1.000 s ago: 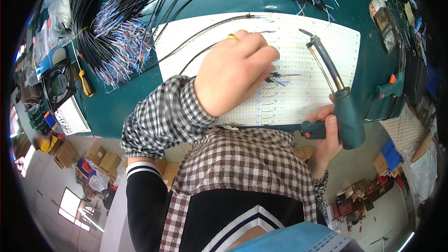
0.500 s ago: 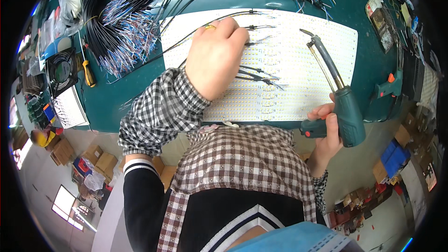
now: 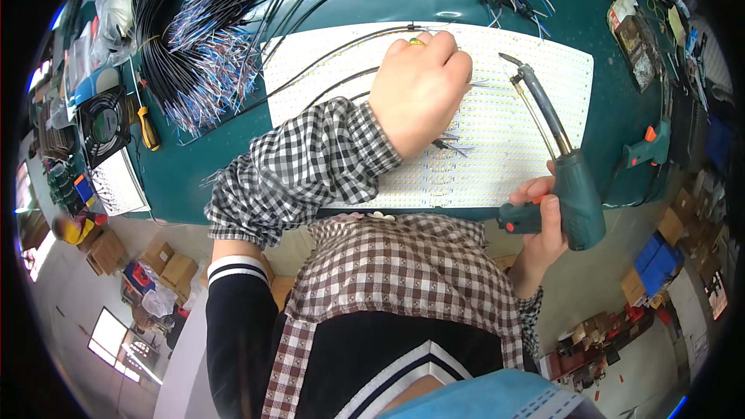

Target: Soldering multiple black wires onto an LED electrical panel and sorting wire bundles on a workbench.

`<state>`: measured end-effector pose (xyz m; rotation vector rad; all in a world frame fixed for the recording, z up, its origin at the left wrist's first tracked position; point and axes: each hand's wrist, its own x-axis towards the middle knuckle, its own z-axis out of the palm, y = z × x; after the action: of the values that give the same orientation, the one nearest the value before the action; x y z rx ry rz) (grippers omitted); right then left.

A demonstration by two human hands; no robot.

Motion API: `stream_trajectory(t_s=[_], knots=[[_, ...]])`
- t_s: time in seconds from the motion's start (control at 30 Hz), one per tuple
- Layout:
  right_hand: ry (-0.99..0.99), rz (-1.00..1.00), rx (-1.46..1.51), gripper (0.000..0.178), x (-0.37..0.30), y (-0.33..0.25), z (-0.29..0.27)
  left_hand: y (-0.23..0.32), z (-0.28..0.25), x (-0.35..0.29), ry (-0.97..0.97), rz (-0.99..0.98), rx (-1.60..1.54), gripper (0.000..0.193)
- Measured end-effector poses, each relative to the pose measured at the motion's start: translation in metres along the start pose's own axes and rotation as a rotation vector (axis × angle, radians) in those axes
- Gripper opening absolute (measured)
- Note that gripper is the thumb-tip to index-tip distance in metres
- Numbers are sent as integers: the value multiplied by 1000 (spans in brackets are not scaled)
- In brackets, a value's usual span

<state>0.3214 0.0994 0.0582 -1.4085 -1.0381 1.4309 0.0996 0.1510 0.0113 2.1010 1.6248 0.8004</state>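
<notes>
My left hand is curled, knuckles up, over a white LED circuit board with rows of small yellowish chips. Its fingertips are hidden beneath it, so what they grip cannot be seen. Thin black cables run across the board toward and under this hand. Bare wire ends show beside it, lying on the board. In my right hand is a green soldering gun, held by its handle. Its dark tip points up and left above the board's right part, apart from the left hand.
A thick bundle of black cables with blue, white and red ends lies at the far left. Left of it are a yellow screwdriver and a black fan. A second green soldering gun lies at the right edge of the green table.
My left hand has moved right across the board, now covering wire ends that showed before. The board has shifted slightly. My right hand and the soldering gun have stayed nearly still.
</notes>
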Motion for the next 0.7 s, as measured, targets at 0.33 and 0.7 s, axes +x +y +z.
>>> stream_trajectory(t_s=[0.33,0.7], knots=[[-56,11,-91,38,0,-1,-2,-13,-23,-6,-96,-309,-213,8],[-109,18,-127,40,-6,1,1,-22,-17,5,-158,-297,-218,10]])
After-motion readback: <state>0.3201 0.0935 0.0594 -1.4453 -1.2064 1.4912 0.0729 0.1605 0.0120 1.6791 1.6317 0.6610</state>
